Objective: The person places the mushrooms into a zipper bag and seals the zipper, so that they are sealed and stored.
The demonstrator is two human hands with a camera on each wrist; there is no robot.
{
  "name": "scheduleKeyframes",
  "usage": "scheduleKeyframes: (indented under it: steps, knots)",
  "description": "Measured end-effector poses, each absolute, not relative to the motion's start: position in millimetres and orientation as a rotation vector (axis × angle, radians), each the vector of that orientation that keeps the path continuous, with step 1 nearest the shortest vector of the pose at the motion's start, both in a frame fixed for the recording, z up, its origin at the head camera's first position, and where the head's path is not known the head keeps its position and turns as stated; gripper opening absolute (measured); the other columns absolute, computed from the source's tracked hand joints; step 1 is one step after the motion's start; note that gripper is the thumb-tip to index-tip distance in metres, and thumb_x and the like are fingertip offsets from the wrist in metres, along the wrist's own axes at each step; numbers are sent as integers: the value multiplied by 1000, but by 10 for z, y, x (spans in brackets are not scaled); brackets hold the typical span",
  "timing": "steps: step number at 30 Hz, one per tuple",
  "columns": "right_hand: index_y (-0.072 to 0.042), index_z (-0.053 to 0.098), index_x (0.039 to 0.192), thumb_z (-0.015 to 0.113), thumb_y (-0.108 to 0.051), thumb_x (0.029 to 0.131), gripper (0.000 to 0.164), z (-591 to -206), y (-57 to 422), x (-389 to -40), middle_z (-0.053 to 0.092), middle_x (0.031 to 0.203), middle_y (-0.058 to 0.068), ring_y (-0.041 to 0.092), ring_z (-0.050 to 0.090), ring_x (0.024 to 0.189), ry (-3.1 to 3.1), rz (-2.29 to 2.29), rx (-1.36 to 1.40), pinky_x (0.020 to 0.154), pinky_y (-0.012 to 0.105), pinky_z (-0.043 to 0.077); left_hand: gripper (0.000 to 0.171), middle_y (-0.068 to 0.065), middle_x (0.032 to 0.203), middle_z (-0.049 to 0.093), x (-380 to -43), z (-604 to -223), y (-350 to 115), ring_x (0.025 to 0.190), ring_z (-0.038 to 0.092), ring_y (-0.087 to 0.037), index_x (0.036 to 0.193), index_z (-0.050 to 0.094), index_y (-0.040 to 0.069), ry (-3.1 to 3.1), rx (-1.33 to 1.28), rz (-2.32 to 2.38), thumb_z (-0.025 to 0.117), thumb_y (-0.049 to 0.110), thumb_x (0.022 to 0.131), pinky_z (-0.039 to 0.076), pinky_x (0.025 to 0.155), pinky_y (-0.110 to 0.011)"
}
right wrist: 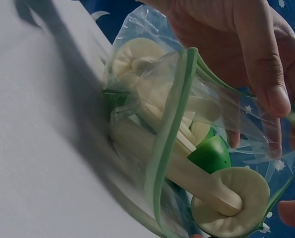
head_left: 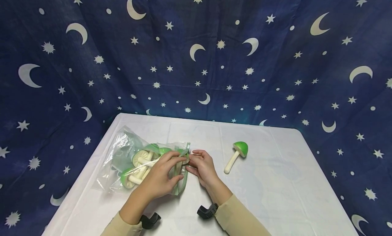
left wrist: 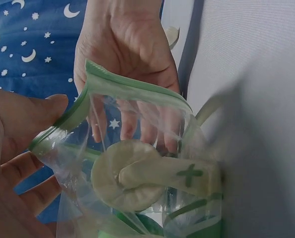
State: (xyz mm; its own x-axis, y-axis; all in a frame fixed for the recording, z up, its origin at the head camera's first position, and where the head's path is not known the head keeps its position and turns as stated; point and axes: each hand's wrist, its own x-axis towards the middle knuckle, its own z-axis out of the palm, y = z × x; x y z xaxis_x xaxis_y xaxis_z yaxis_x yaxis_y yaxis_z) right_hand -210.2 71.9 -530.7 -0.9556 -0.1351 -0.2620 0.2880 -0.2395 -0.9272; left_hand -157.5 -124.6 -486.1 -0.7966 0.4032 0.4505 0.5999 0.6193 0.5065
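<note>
A clear zip bag [head_left: 113,161] with a green seal lies on the table, holding several toy mushrooms [head_left: 136,174] with green caps and pale stems. My left hand [head_left: 161,178] holds the bag by its mouth, thumb on one side of the rim and fingers on the other. At the mouth, my right hand [head_left: 203,168] has its fingers loosely extended beside a mushroom [right wrist: 231,202] whose pale cap underside shows. That mushroom lies inside the bag opening, stem pointing inward. Some right fingers appear through the plastic in the left wrist view. Another toy mushroom [head_left: 241,149] lies right of my right hand.
A white cloth covers the table [head_left: 275,195]. Behind it hangs a dark blue curtain [head_left: 180,49] with moons and stars. Black straps with mounts [head_left: 208,211] sit on both wrists.
</note>
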Motion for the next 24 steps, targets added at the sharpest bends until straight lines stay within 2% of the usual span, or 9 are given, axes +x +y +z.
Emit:
scheduleKeyframes:
  steps: [5, 14, 24]
  knots:
    - [-1, 51, 140, 76, -23, 100, 52, -5319, 718, -2123, 71, 114, 6, 19, 76, 95, 1774, -2252, 172, 88, 39, 68, 62, -5, 142, 64, -1577, -4859, -1246, 134, 62, -24, 138, 70, 17, -2558, -812, -964, 95, 13, 81, 57, 112, -48]
    - [1, 54, 135, 76, -18, 99, 46, -5314, 688, -2134, 70, 102, 3, 18, 78, 91, 1789, -2254, 190, 86, 39, 68, 63, -6, 143, 63, -1575, -4860, -1245, 136, 62, -26, 138, 70, 18, -2568, -798, -965, 95, 13, 81, 56, 112, -49]
    - [1, 55, 130, 77, -17, 99, 42, -5308, 631, -2118, 75, 99, 2, 13, 76, 81, 1817, -2244, 249, 76, 33, 69, 62, -6, 143, 63, -1577, -4863, -1245, 134, 63, -26, 137, 71, 16, -2552, -806, -957, 95, 12, 80, 57, 110, -50]
